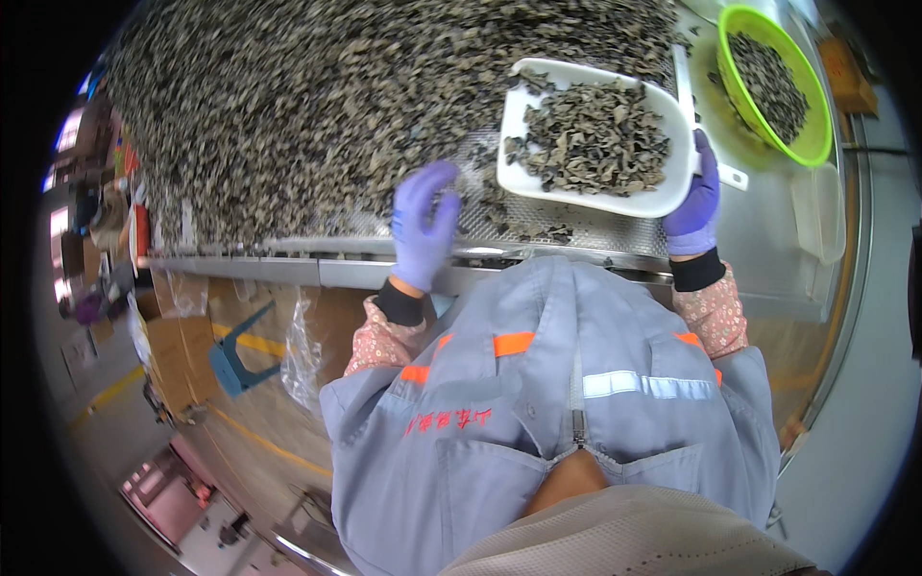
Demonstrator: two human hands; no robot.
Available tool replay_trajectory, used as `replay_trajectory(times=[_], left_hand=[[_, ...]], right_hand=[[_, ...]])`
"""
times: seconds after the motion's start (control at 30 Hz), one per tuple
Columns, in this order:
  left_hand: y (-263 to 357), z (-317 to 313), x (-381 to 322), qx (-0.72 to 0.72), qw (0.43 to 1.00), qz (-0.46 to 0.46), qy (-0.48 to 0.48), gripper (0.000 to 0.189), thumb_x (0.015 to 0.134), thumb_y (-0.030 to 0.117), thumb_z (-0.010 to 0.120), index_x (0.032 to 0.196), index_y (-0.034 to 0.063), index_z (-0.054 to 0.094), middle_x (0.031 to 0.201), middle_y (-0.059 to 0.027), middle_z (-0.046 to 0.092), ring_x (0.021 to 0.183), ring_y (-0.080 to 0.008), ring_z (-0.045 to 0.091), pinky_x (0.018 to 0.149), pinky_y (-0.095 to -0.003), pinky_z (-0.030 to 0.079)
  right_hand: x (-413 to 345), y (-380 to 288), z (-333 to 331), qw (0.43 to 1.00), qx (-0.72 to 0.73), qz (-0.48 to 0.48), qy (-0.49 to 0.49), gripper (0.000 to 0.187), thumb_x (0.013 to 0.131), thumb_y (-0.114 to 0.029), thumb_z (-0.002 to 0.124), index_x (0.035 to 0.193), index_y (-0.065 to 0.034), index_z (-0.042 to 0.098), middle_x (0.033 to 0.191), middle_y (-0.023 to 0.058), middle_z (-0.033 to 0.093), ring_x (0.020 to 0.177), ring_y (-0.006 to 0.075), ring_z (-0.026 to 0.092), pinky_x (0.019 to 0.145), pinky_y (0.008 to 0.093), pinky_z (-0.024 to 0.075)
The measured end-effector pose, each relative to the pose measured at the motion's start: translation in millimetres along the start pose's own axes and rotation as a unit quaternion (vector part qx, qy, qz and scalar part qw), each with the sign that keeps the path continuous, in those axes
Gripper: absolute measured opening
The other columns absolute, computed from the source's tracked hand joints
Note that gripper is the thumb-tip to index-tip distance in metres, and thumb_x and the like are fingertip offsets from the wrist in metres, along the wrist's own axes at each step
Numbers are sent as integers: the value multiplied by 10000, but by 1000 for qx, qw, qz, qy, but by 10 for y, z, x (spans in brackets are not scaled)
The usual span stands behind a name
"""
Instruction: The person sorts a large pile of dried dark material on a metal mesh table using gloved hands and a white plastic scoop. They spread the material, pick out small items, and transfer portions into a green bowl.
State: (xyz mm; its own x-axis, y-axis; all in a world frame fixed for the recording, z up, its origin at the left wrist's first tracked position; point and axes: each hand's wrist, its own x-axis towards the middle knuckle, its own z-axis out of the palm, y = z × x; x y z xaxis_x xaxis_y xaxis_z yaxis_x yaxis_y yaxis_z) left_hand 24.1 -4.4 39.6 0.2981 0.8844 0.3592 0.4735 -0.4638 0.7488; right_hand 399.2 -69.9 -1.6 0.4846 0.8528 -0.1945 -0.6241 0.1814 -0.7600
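My right hand, in a purple glove, grips the right end of a white plastic scoop. Inside the scoop lies a heap of dark, curled dried pieces that look like wood ear fungus. My left hand, gloved alike and blurred, hovers over the near edge of the metal mesh surface. Its thumb and fingers are curled but apart, and nothing shows between them. A wide layer of the same dried pieces covers the mesh to the left and beyond the scoop.
A lime-green plastic basket with more dried pieces stands at right on a steel tabletop. Near it is a translucent plastic container. A metal rail edges the mesh. Below left are a blue stool and a cardboard box.
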Motion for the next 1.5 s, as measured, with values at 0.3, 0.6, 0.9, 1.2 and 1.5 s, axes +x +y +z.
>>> replay_trajectory(times=[0.3,0.6,0.9,1.2,1.5], left_hand=[[25,454,-868,152,978,-38,-136,385,969,458,640,1186,149,718,1284,-102,666,1223,-362,591,1033,-477,469],[-68,562,-922,121,987,29,104,451,954,464,653,1291,166,677,1375,-107,639,1262,-354,573,1070,-475,455],[-169,585,-833,145,987,21,-59,489,967,592,598,1273,219,681,1340,-72,639,1237,-305,588,1011,-487,478],[-171,502,-864,155,986,14,-59,447,964,554,631,1291,253,679,1413,-29,613,1323,-283,545,1048,-469,450],[-162,474,-860,169,984,22,-56,452,957,522,667,1293,219,679,1403,-31,625,1329,-272,546,1058,-449,450]], right_hand=[[-78,-243,1336,986,-37,78,-142,392,1131,-237,420,1488,-99,507,1493,134,576,1368,294,555,1221,493,392],[-1479,971,2750,783,-266,-39,-562,218,1099,-144,498,1289,-55,556,1584,230,454,1453,318,455,1225,435,323],[-912,-166,2073,847,-382,-254,-269,340,1115,-278,446,1383,-73,490,1576,250,442,1412,398,501,1185,559,430],[-506,-1209,306,320,-739,-581,-120,243,1014,-204,628,1185,-288,779,1505,72,575,1355,330,537,1124,474,391],[-140,-1008,-1047,178,-947,-269,16,650,879,-149,704,1463,-409,583,1600,76,477,1472,377,405,1170,600,270]])
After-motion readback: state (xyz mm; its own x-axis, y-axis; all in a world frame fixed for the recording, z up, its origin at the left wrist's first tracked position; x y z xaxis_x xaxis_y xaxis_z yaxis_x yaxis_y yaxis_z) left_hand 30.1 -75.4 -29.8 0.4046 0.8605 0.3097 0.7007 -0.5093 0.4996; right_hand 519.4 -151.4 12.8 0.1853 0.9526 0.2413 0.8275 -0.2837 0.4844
